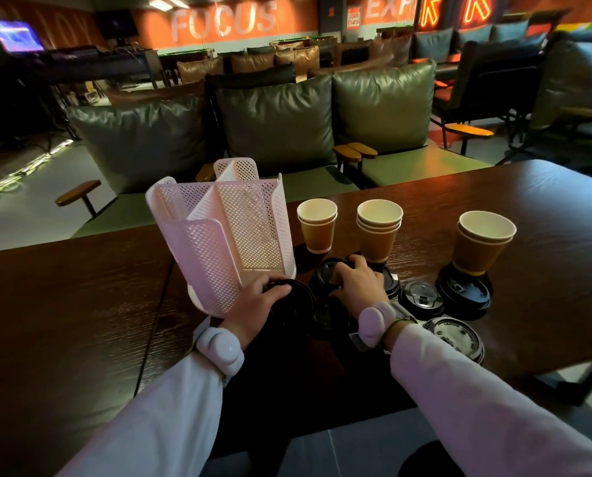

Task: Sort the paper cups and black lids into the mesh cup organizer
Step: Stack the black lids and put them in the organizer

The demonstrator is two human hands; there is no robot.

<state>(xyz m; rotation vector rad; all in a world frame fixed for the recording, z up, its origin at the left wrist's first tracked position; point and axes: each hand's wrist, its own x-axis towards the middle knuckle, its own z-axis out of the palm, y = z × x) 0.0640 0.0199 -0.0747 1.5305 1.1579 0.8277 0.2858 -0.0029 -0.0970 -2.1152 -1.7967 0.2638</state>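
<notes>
lid-gathering step, judging by the grips: left hand (258,301) fingers closed on a black lid (293,299) beside the mesh cup organizer (225,232); right hand (356,282) fingers curled over another lid (325,273). paper cups (379,228) beyond, untouched. next: lift, slot into a compartment.

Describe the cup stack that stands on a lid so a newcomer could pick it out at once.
Start at the white mesh organizer on the dark wooden table and look right along the row of three brown paper cup stacks. The one meant is the rightmost stack, far from the organizer. Unlike the other two stacks, it stands tilted on a black lid, not straight on the table.
</notes>
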